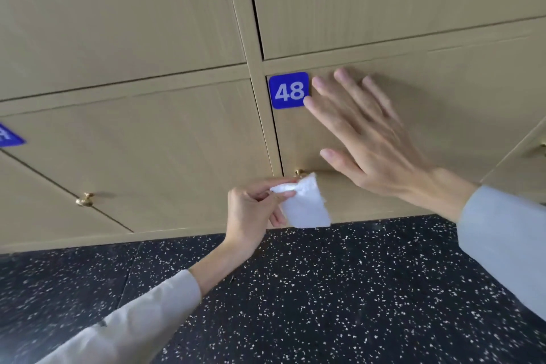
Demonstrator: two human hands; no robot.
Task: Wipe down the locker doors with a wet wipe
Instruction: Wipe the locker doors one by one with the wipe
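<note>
A white wet wipe [307, 207] hangs folded from my left hand [254, 213], which pinches its upper corner low in front of the lockers. My right hand [369, 139] is spread with straight fingers over the tan locker door [443, 103] that bears the blue plate 48 [289, 90]. Its fingertips lie just right of the plate. Whether the palm touches the door I cannot tell. A small brass knob [299, 172] on this door shows just above the wipe.
More tan locker doors fill the view: one at lower left [141, 151] with a brass knob [85, 200] and a partly visible blue plate [9, 136], others above. A further knob [543, 147] sits at the right edge. Dark speckled floor [325, 289] runs below.
</note>
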